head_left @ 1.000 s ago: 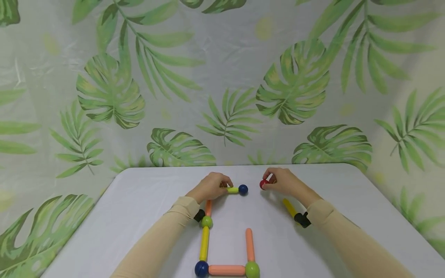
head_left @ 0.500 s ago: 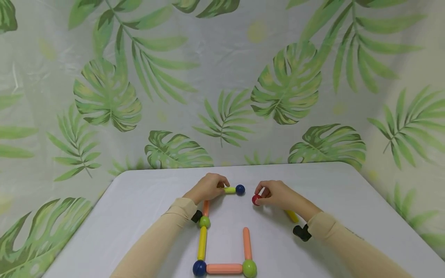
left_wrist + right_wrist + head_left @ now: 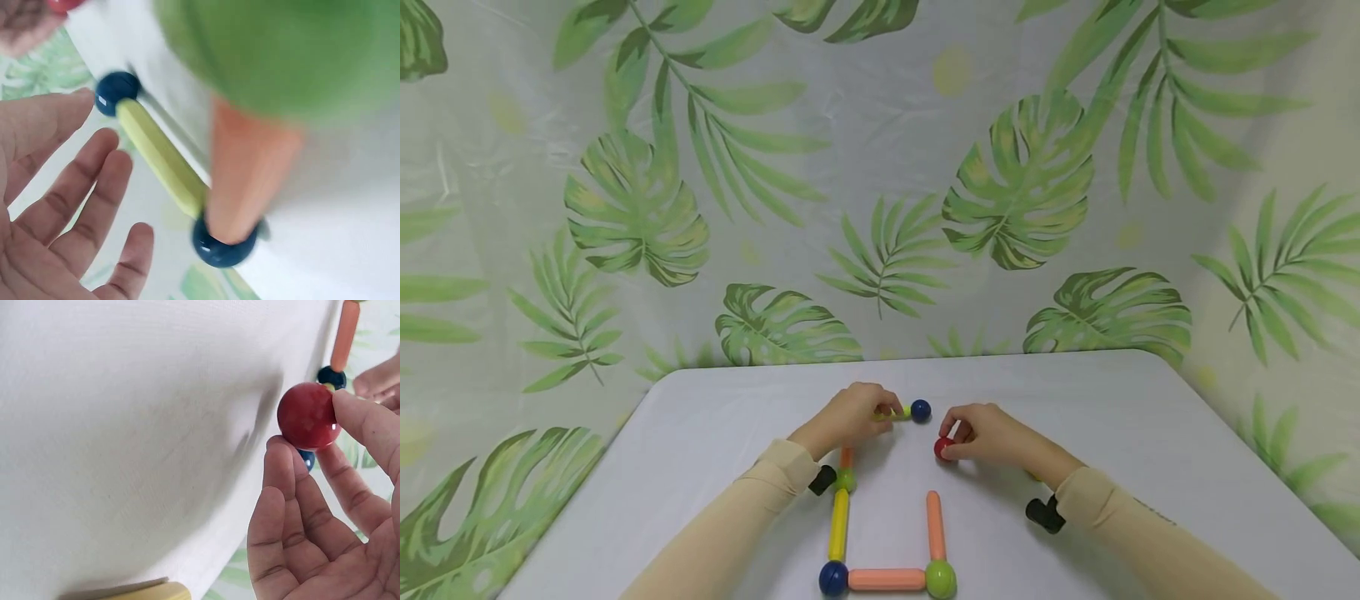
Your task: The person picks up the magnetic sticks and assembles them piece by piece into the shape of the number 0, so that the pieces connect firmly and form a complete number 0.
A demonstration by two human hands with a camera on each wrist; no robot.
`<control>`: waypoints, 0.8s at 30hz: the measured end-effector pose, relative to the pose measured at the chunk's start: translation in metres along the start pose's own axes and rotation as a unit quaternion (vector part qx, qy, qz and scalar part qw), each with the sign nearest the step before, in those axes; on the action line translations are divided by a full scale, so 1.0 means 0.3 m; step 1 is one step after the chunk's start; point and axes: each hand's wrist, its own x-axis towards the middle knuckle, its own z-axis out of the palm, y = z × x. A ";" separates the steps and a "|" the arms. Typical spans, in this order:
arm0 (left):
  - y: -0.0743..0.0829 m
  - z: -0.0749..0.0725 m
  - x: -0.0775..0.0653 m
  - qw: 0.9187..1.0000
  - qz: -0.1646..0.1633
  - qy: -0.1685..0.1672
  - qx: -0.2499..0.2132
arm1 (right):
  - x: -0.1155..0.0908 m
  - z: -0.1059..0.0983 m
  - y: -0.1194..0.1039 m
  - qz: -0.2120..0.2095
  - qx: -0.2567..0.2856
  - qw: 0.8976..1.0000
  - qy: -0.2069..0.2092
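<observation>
My right hand (image 3: 988, 433) pinches a red ball (image 3: 306, 415) between thumb and fingertips, above the white tabletop. Relaxed and bent, the fingers of my left hand (image 3: 69, 206) hold nothing and stay beside a yellow-green rod (image 3: 159, 156). That rod joins a blue ball (image 3: 115, 94) to another blue ball (image 3: 225, 247), from which an orange rod (image 3: 250, 169) runs to a green ball (image 3: 846, 481). In the head view, the left hand covers part of the rod and the second blue ball.
Nearer the person, the chain continues with a yellow rod (image 3: 838, 525), a blue ball (image 3: 833, 577), an orange rod (image 3: 887, 579), a green ball (image 3: 941, 579) and another orange rod (image 3: 936, 525). A loose yellow rod (image 3: 153, 592) lies below the right hand. Leaf-print cloth (image 3: 880, 167) hangs behind.
My right hand has carried the red ball toward the person and a little left. The left hand has shifted slightly toward the person, while the chain keeps its shape.
</observation>
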 end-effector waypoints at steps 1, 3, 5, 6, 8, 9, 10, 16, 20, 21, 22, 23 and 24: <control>0.013 0.000 -0.008 1.000 0.009 -0.006 -0.001 | -0.001 0.003 0.000 -0.001 -0.001 1.000 0.000; 0.038 0.003 -0.026 1.000 0.024 -0.017 -0.004 | -0.001 0.007 0.000 -0.005 -0.001 1.000 0.000; 0.067 0.010 -0.050 0.999 0.037 -0.028 -0.010 | -0.001 0.011 0.000 -0.009 -0.001 1.000 -0.001; 0.083 0.015 -0.064 0.998 0.041 -0.035 -0.011 | -0.001 0.012 -0.001 -0.011 0.000 1.000 -0.002; 0.115 0.027 -0.094 0.997 0.049 -0.052 -0.017 | -0.002 0.015 -0.002 -0.012 0.001 1.000 -0.004; 0.131 0.033 -0.110 0.996 0.053 -0.063 -0.024 | -0.002 0.016 -0.003 -0.012 0.002 1.000 -0.005; 0.147 0.040 -0.127 0.995 0.058 -0.072 -0.030 | -0.002 0.018 -0.004 -0.013 0.003 1.000 -0.006; 0.212 0.074 -0.236 0.985 0.108 -0.121 -0.058 | -0.005 0.025 -0.005 -0.021 0.004 1.000 -0.010; 0.242 0.082 -0.287 0.980 0.137 -0.130 -0.056 | -0.007 0.028 -0.005 -0.014 0.003 1.000 -0.008; 0.250 0.083 -0.294 0.980 0.139 -0.129 -0.053 | -0.008 0.029 -0.005 -0.009 0.002 1.000 -0.007; 0.256 0.082 -0.302 0.981 0.138 -0.128 -0.049 | -0.007 0.031 -0.008 -0.004 0.003 1.000 -0.007; 0.263 0.080 -0.308 0.981 0.137 -0.127 -0.045 | -0.006 0.033 -0.010 -0.001 0.003 1.000 -0.008; 0.271 0.080 -0.314 0.982 0.137 -0.126 -0.040 | -0.006 0.034 -0.012 0.003 0.003 1.000 -0.008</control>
